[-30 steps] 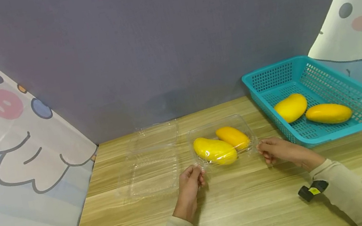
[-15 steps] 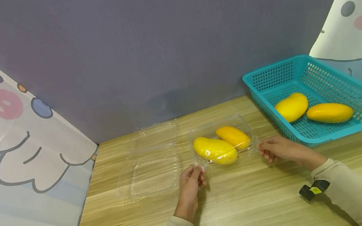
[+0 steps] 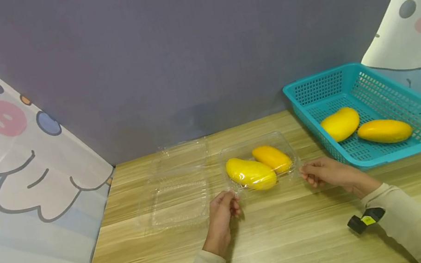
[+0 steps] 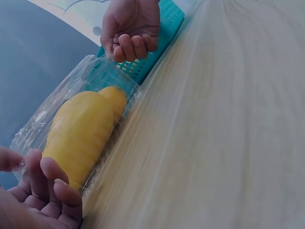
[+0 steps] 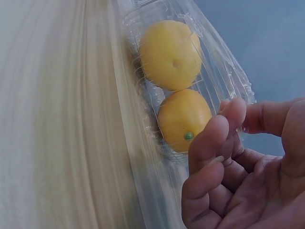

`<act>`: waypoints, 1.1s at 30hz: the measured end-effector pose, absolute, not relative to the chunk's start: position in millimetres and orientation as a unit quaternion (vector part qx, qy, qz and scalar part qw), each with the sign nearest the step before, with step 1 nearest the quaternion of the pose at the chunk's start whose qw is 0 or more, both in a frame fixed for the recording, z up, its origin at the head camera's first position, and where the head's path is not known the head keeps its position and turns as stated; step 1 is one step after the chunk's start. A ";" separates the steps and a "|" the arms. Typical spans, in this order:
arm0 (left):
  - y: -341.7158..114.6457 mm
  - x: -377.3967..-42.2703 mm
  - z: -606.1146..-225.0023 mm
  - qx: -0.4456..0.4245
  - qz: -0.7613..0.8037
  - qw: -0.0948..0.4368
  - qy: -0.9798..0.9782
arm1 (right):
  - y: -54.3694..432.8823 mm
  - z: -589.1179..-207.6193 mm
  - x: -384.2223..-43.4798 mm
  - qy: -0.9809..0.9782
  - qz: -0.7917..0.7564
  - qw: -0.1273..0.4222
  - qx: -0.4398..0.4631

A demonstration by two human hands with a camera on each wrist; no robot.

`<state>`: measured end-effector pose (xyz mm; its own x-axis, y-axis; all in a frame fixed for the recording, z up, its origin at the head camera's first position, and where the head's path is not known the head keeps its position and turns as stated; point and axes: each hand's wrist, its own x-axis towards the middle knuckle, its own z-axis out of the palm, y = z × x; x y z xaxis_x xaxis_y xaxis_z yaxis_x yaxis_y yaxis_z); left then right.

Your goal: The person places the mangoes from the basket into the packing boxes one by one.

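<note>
A clear plastic clamshell box (image 3: 235, 150) on the wooden table holds two yellow mangoes, a larger one (image 3: 251, 173) at the left and a smaller one (image 3: 272, 158) at the right. Its lid lies over them. At the lid's front left corner, my left hand (image 3: 220, 216) pinches the edge between thumb and fingers. My right hand (image 3: 331, 174) pinches the front right corner the same way. In the right wrist view, the thumb and index finger meet at the lid's rim (image 5: 238, 86), and a green stem end shows on the nearer mango (image 5: 183, 119).
A second clear clamshell box (image 3: 181, 202) lies opened out at the left, its other half (image 3: 181, 157) toward the grey back wall. To the right stands a turquoise basket (image 3: 420, 148) with two more mangoes, one (image 3: 340, 124) beside the other (image 3: 385, 131).
The head view has shifted very slightly. Both hands keep their grip on the lid's front corners, and the box and mangoes stay where they were.
</note>
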<state>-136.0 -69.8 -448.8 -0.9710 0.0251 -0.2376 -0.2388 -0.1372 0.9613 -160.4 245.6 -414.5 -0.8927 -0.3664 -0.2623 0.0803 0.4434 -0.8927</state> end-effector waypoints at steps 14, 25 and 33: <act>-68.9 -135.8 -449.8 -0.072 0.744 0.088 0.658 | 242.8 -414.8 -159.5 0.818 -0.533 0.205 -0.073; -69.3 -136.9 -448.5 -0.068 0.744 0.081 0.659 | 242.0 -416.7 -159.8 0.825 -0.527 0.193 -0.067; -70.7 -136.7 -451.0 -0.070 0.749 0.085 0.653 | 232.0 -414.8 -154.8 0.888 -0.452 0.063 -0.062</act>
<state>-136.7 -70.7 -451.0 -0.9757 0.0372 -0.2158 -0.2189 -0.1331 0.9666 -154.8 232.0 -414.8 -0.9844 -0.1666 -0.0567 -0.0522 0.5845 -0.8097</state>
